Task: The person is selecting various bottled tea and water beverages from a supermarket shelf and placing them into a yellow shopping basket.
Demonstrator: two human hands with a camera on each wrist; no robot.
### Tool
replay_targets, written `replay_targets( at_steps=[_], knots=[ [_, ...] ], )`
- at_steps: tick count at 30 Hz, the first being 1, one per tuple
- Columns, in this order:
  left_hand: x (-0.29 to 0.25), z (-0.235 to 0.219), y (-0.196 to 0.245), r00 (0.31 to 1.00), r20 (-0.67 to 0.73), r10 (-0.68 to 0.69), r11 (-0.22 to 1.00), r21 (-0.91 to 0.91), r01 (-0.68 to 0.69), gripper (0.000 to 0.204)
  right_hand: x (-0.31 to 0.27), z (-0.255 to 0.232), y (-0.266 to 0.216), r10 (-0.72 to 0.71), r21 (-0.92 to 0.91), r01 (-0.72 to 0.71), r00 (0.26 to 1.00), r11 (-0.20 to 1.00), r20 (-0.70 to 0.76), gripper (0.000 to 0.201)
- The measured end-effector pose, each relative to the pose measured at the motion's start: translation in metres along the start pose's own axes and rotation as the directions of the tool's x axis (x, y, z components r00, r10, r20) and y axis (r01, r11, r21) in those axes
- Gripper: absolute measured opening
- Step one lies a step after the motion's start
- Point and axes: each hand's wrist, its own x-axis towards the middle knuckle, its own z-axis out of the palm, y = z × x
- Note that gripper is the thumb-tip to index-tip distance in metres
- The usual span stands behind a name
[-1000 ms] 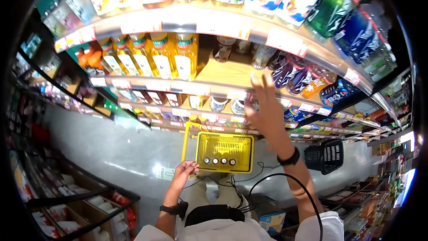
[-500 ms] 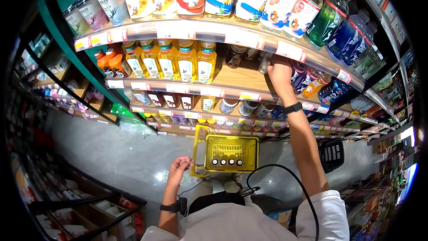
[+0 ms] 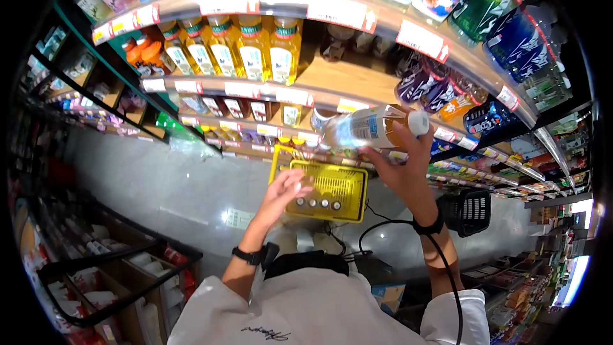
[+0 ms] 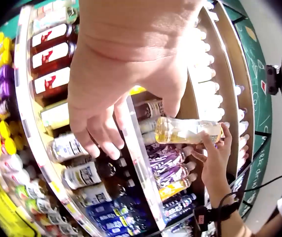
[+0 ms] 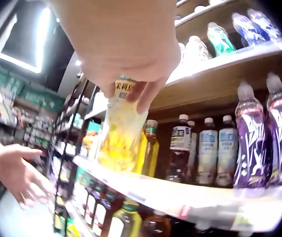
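Note:
In the head view my right hand (image 3: 408,169) grips a clear plastic drink bottle (image 3: 367,128) near its white cap. The bottle lies almost level in front of the shelf, its base toward the left. Pale yellow liquid shows through the bottle (image 5: 121,143) in the right wrist view, where the fingers wrap its upper part. My left hand (image 3: 284,195) hangs over the left side of a yellow shopping basket (image 3: 357,188), its fingers loosely bent around nothing. Several dark-capped bottles (image 3: 324,204) stand inside the basket.
Yellow juice bottles (image 3: 252,51) line the left of the middle shelf (image 3: 345,80), and purple drink bottles (image 3: 418,83) stand at its right. Large bottles fill the shelf above. A black basket (image 3: 469,212) sits on the floor to the right. A black cable (image 3: 447,268) runs along my right arm.
My right hand reached into the middle shelf, then came back out and down holding the bottle. The left hand moved up and right, over the basket's edge.

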Motion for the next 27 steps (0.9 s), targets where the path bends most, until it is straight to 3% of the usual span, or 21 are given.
replay_targets(
  at_steps=[1,2,3,4,5,6,7,8,10,11,12,13,14,17,20,21,22,23,24,26,27],
  knots=[
    [0.007,0.013,-0.006,0.997,0.073,-0.021,0.954,-0.296,0.041,0.062,-0.012,-0.002,-0.008,0.181,0.21,-0.193,0.981,0.958,0.076,0.067],
    [0.015,0.027,-0.013,0.99,0.14,-0.01,0.82,-0.565,0.088,0.072,-0.024,-0.004,-0.013,0.335,0.389,-0.381,0.924,0.838,0.184,0.069],
    [0.019,0.044,-0.007,0.975,0.219,-0.039,0.688,-0.702,0.185,0.078,-0.032,-0.006,-0.016,0.398,0.469,-0.5,0.865,0.728,0.304,0.067],
    [0.021,0.058,-0.003,0.954,0.296,-0.045,0.523,-0.807,0.275,0.083,-0.043,-0.01,-0.012,0.402,0.47,-0.519,0.854,0.714,0.331,0.067],
    [0.025,0.06,-0.024,0.923,0.383,-0.027,0.511,-0.789,0.342,0.079,-0.055,-0.013,-0.004,0.43,0.389,-0.666,0.725,0.636,0.538,0.067],
    [0.031,0.061,-0.047,0.912,0.322,-0.254,0.703,-0.586,0.403,0.072,-0.066,-0.012,0.007,0.427,0.273,-0.783,0.554,0.558,0.715,0.067],
    [0.034,0.05,-0.089,0.875,0.337,-0.348,0.657,-0.579,0.484,0.067,-0.087,-0.006,0.02,0.389,0.278,-0.734,0.595,0.62,0.703,0.061],
    [0.029,0.04,-0.131,0.825,0.354,-0.441,0.59,-0.578,0.564,0.063,-0.106,-0.005,0.027,0.38,0.261,-0.76,0.552,0.595,0.742,0.061],
    [0.024,0.034,-0.178,0.801,0.371,-0.47,0.51,-0.627,0.589,0.06,-0.138,0.004,0.043,0.594,0.164,-0.937,0.324,0.307,0.736,0.051],
    [0.017,0.032,-0.2,0.747,0.305,-0.591,0.49,-0.599,0.633,0.058,-0.151,0.008,0.048,0.608,0.179,-0.967,0.252,0.179,0.753,0.042],
    [0.014,0.03,-0.211,0.677,0.237,-0.697,0.467,-0.566,0.679,0.057,-0.177,0.013,0.059,0.596,0.144,-0.976,0.214,0.164,0.774,0.042],
    [0.011,0.021,-0.237,0.658,0.321,-0.681,0.444,-0.534,0.72,0.053,-0.213,0.016,0.073,0.532,-0.008,-0.995,0.049,0.104,0.845,0.039],
    [0.008,0.014,-0.257,0.593,0.332,-0.733,0.397,-0.499,0.77,0.056,-0.244,0.022,0.085,0.456,-0.162,-0.985,-0.117,0.062,0.882,0.037],
    [0.002,0.019,-0.29,0.533,0.214,-0.818,0.339,-0.57,0.749,0.054,-0.309,0.036,0.096,0.387,-0.226,-0.973,-0.225,-0.043,0.895,0.032],
    [0.001,0.004,-0.359,0.574,0.233,-0.785,0.284,-0.689,0.667,0.051,-0.357,0.049,0.094,0.479,-0.33,-0.941,-0.257,0.073,0.839,0.023],
    [0.003,0.002,-0.377,0.655,0.165,-0.738,0.31,-0.779,0.545,0.049,-0.37,0.051,0.093,0.516,-0.31,-0.932,-0.174,0.19,0.839,0.024],
    [0.004,0.001,-0.394,0.719,0.085,-0.69,0.326,-0.85,0.413,0.047,-0.383,0.055,0.09,0.511,-0.33,-0.926,-0.196,0.185,0.837,0.024],
    [0.003,-0.001,-0.408,0.665,0.001,-0.747,0.358,-0.842,0.404,0.05,-0.395,0.06,0.087,0.562,-0.315,-0.875,-0.06,0.369,0.825,0.026],
    [0.004,-0.002,-0.413,0.657,0.004,-0.754,0.345,-0.849,0.401,0.05,-0.404,0.067,0.086,0.578,-0.299,-0.787,0.089,0.54,0.811,0.028],
    [0.006,-0.008,-0.415,0.628,-0.108,-0.77,0.48,-0.748,0.459,0.049,-0.416,0.082,0.092,0.622,-0.392,-0.729,0.059,0.561,0.781,0.031],
    [0.006,-0.011,-0.411,0.625,-0.11,-0.773,0.479,-0.748,0.46,0.049,-0.437,0.088,0.104,0.619,-0.387,-0.686,0.118,0.616,0.777,0.031]
  ],
)
